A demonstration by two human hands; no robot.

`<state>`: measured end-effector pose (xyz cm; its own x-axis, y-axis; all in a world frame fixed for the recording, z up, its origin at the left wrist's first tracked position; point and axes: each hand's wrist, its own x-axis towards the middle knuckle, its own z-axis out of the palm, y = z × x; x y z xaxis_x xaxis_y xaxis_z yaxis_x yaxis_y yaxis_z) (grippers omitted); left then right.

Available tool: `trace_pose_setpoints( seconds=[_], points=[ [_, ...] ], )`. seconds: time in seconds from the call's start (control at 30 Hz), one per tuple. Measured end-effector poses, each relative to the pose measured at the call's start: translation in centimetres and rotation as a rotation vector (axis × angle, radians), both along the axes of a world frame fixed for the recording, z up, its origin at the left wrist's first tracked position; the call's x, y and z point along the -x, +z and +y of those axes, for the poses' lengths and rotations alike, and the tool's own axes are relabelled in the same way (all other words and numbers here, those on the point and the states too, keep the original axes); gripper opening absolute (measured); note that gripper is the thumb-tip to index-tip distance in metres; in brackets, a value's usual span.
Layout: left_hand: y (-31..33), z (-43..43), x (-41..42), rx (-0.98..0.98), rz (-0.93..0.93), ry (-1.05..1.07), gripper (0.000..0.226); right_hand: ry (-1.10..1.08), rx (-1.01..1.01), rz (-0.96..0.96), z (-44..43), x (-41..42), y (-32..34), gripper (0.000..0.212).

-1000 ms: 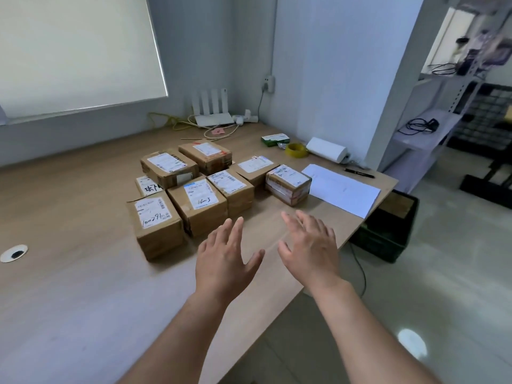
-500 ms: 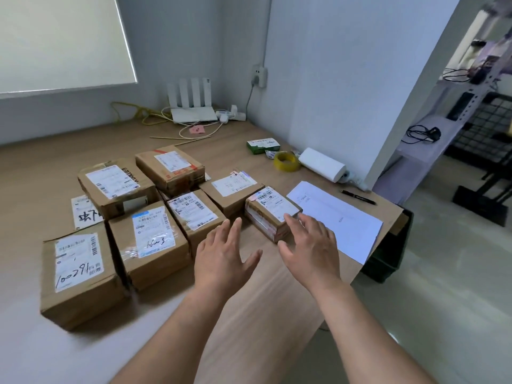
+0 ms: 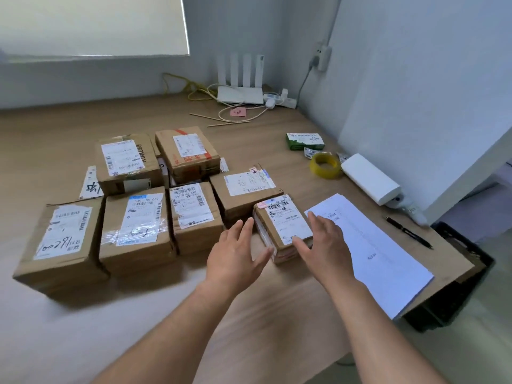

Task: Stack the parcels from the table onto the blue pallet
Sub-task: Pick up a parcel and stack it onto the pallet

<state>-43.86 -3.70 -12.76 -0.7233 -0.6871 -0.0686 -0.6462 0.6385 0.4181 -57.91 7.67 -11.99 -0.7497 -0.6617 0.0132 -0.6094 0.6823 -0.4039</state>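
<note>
Several brown cardboard parcels with white labels lie grouped on the wooden table (image 3: 83,342). The nearest small parcel (image 3: 282,220) sits at the group's right end. My left hand (image 3: 235,259) is spread just left of it, thumb close to its front corner. My right hand (image 3: 324,245) lies at its right side, fingers straight, thumb at its front edge. Neither hand grips it. A larger parcel (image 3: 243,189) stands behind it, and others (image 3: 135,231) spread out to the left. No blue pallet is in view.
White sheets of paper (image 3: 374,250) and a black pen (image 3: 407,231) lie right of the small parcel. A yellow tape roll (image 3: 324,164), a green box (image 3: 304,141) and a white device (image 3: 368,178) line the wall. A dark crate (image 3: 460,273) stands on the floor beyond the table's right edge.
The view has come closer to the parcels. Both hands have moved forward and now flank the small right-hand parcel, the right one reaching its side.
</note>
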Motion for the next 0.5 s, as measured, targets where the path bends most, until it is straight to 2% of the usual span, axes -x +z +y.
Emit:
trace_pose_setpoints(
  seconds=[0.13,0.33,0.5],
  points=[
    [-0.8,0.6,4.0,-0.1,0.003,0.081,0.076,0.063,0.001,-0.086,-1.2,4.5,-1.2,0.066],
    [-3.5,0.5,8.0,-0.29,0.12,0.232,0.068,0.171,-0.048,-0.284,-2.5,9.0,-4.2,0.063],
    [-5.0,1.2,8.8,-0.4,0.175,0.336,0.074,0.271,-0.052,-0.413,-2.5,10.4,-6.2,0.058]
  ],
)
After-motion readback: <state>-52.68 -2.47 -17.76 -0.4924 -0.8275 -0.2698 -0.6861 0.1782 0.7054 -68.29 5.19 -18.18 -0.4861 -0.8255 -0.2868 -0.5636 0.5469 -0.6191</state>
